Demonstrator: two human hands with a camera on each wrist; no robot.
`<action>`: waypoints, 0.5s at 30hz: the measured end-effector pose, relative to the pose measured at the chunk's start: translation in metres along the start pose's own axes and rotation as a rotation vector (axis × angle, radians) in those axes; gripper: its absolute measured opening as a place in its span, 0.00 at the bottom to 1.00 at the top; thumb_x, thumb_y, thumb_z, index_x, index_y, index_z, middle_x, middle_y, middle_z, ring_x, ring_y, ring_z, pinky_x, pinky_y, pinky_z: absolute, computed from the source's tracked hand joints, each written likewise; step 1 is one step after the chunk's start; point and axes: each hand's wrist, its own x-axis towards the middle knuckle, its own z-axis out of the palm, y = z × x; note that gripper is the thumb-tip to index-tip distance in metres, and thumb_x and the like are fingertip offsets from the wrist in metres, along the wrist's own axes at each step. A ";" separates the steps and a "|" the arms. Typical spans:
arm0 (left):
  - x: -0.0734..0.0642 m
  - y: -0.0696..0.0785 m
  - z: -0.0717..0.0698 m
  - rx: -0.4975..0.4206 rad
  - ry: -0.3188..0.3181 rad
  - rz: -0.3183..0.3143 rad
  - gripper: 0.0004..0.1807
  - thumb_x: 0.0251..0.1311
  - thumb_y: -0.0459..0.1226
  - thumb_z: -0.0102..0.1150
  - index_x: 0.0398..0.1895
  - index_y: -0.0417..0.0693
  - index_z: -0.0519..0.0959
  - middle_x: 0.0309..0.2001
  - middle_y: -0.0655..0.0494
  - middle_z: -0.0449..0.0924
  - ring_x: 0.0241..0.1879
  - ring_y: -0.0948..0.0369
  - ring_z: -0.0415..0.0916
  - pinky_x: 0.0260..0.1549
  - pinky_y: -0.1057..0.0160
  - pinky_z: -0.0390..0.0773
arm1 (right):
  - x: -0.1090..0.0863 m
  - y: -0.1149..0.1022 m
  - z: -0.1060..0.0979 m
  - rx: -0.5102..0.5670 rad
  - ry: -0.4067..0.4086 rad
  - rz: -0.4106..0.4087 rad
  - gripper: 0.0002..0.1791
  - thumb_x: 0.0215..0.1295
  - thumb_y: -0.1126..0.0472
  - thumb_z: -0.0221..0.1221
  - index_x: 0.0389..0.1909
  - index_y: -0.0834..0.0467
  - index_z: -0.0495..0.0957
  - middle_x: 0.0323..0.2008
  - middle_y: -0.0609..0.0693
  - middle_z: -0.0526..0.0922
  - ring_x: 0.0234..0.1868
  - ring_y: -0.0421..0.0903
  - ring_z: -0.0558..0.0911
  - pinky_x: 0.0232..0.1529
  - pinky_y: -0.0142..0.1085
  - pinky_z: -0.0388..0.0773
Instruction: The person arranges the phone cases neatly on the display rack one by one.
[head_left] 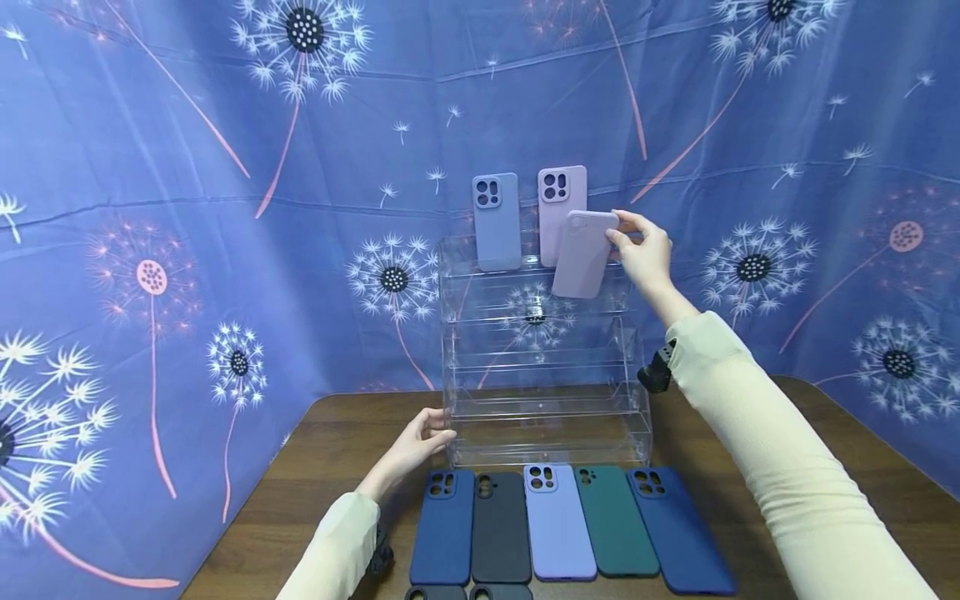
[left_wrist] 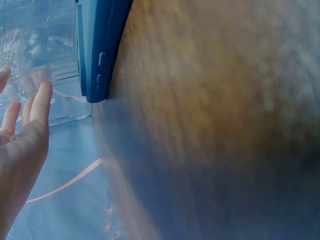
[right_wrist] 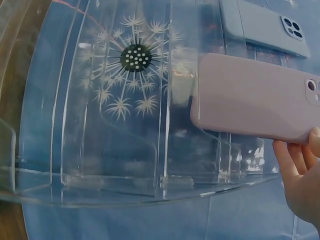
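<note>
My right hand [head_left: 643,254] pinches a pale pinkish-lilac phone case [head_left: 583,258] by its upper right corner, between thumb and fingers. The case tilts in front of the top tier of a clear tiered display rack [head_left: 551,407]. Behind it, a pink phone case [head_left: 562,208] stands upright on that tier, its lower right part covered by the held one. To the left stands a light blue phone case [head_left: 498,233]. My left hand [head_left: 412,446] is at the rack's lower left side, fingertips right at its edge; in the left wrist view the fingers [left_wrist: 41,105] look loosely extended.
Before the rack, a row of phone cases lies on the wooden table [head_left: 300,492]: a dark blue case [head_left: 442,533], a black one [head_left: 501,533], a periwinkle one [head_left: 561,533], a green one [head_left: 618,525] and another dark blue one [head_left: 682,533]. A dandelion-print curtain [head_left: 225,150] hangs behind.
</note>
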 end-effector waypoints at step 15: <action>0.000 -0.001 0.003 -0.026 0.017 -0.019 0.28 0.62 0.39 0.58 0.61 0.36 0.63 0.53 0.36 0.68 0.47 0.59 0.74 0.53 0.58 0.77 | 0.003 0.005 0.018 0.021 -0.079 0.080 0.20 0.64 0.60 0.58 0.57 0.57 0.76 0.51 0.59 0.80 0.45 0.45 0.82 0.45 0.39 0.81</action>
